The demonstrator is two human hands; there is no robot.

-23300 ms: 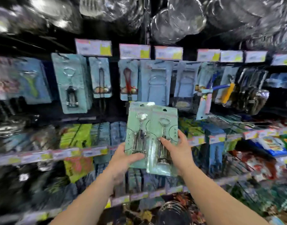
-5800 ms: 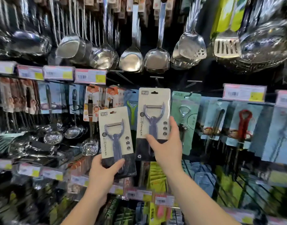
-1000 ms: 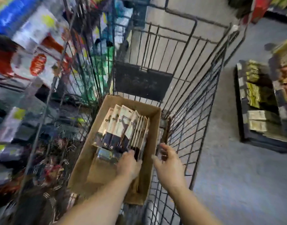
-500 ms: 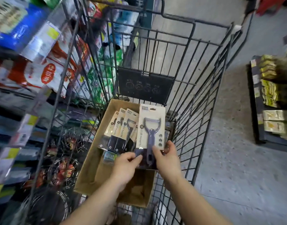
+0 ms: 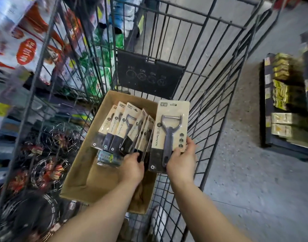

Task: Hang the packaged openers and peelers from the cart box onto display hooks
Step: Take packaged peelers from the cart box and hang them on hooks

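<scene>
One carded peeler (image 5: 169, 135) is standing upright above the cardboard box (image 5: 76, 172) in the wire cart (image 5: 210, 95), pinched by the right hand (image 5: 182, 160), while at nine o'clock of it the left hand (image 5: 132, 169) is gripping the packs (image 5: 125, 130) leaning inside.

A: Lighting?
B: Even, dimmish overhead; soft shadows under the cart (image 5: 210, 88).
A: Sharpness?
B: Centre sharp, left shelves (image 5: 19, 55) motion-blurred, wide-angle bending at edges, right pallet (image 5: 285, 105) smeared.
</scene>
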